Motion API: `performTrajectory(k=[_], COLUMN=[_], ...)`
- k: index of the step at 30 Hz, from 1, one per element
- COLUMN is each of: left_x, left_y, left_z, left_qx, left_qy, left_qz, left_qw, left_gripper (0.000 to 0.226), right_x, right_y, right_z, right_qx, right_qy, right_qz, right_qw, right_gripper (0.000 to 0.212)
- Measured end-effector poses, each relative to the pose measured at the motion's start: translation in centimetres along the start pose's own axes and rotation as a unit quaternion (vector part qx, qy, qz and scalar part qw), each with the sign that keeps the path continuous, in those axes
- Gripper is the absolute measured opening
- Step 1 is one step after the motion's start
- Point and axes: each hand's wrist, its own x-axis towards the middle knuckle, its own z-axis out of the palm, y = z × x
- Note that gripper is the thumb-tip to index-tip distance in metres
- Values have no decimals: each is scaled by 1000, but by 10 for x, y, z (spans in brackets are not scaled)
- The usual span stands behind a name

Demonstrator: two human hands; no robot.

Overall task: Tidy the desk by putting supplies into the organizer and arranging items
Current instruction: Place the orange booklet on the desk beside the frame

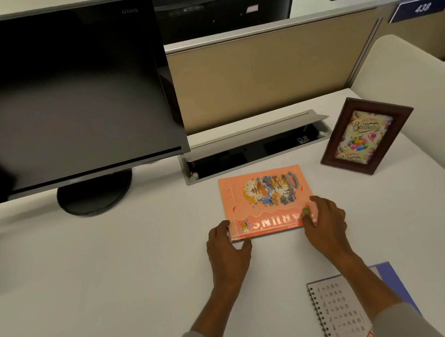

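Right now we have the book (265, 199) lying flat in the middle of the desk (115, 267), just in front of the open cable tray (255, 149) and to the left of the frame (367, 135). Our left hand (226, 248) curls round its near left corner, with the thumb along the near edge. Our right hand (326, 225) grips the near right corner, bent fingers on the cover. Neither hand holds anything else.

The nearest risk, as we judge it, is the tray. A push away from us could send the book's far edge over the lip and tip it into the slot. Swinging the book to the right could clip the frame, which stands leaning back on its prop and would probably fall easily.

We hold only the near edge, so a lift from here could let the far side sag or the cover flap open. Our right forearm also lies over the pad (339, 311) at the near edge of the desk, and drawing back carelessly might drag it off. No organizer shows, so we cannot tell where the book should go.
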Motion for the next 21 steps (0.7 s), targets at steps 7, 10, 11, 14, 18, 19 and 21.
performTrajectory(k=[7,10,11,14,18,19,21], left_x=[-14,-15,-15,-15,-10,-9,-6], left_y=[0,5,6,9,15,15,17], left_z=[3,2,2,1,3,4,7], left_qx=[-11,-17,-17,-18,-8,2,17], left_qy=[51,57,55,49,35,32,27], left_qz=[13,8,7,4,3,8,16], left_qw=[999,998,998,999,999,999,999], left_gripper=[42,42,42,42,37,36,33], right_x=[-26,-22,-20,-12,4,9,17], right_y=[30,30,31,34,38,39,38], right_z=[-5,-6,-5,-4,-3,-4,-6], right_qx=[32,12,5,-14,-27,-26,-20], right_qy=[9,25,37,63,66,66,66], right_qz=[-39,-53,-58,-71,-71,-68,-61], right_qw=[999,998,998,995,995,995,996], right_gripper=[45,39,37,28,28,28,29])
